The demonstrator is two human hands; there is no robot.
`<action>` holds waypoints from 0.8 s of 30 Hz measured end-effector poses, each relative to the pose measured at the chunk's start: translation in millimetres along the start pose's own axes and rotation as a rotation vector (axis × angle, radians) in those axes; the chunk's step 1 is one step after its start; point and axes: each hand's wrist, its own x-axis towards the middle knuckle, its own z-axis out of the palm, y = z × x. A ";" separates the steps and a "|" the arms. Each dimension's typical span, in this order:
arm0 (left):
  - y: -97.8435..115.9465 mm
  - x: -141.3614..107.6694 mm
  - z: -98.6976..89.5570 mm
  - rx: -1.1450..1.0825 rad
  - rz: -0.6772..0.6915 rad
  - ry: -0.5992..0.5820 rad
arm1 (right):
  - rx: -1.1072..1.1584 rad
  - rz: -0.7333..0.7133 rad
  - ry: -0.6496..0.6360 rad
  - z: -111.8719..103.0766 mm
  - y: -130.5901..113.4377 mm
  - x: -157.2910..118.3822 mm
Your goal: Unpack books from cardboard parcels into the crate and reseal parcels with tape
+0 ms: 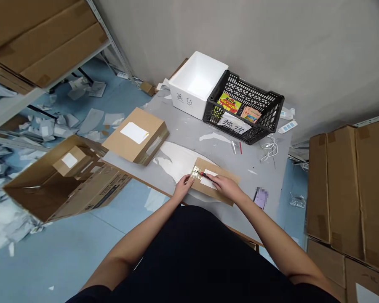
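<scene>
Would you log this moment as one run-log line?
left hand: on cardboard parcel | right hand: holding red utility knife | parcel: taped, white label

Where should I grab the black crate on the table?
Grip the crate by the rim of its right end, coming from above. That end stands free, while the foam box abuts the left end and the wall sits close behind; the raised rim offers a firm edge.

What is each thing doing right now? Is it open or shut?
Left hand: resting on the parcel, open.
Right hand: gripping the cutter.
Red-handled cutter: held against the parcel.
Taped cardboard parcel: closed, lying flat.
White foam box: open, no lid on.
Black plastic crate: holding packets.
Cardboard carton: open, tilted on the floor.
</scene>
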 end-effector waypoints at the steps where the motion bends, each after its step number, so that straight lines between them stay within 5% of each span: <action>1: -1.7 0.4 0.5 -0.012 0.001 0.000 | -0.024 -0.013 -0.023 -1.7 -1.0 3.4; 24: -8.6 1.4 6.2 -0.053 -0.015 0.040 | -0.133 -0.106 -0.062 -11.6 3.6 15.4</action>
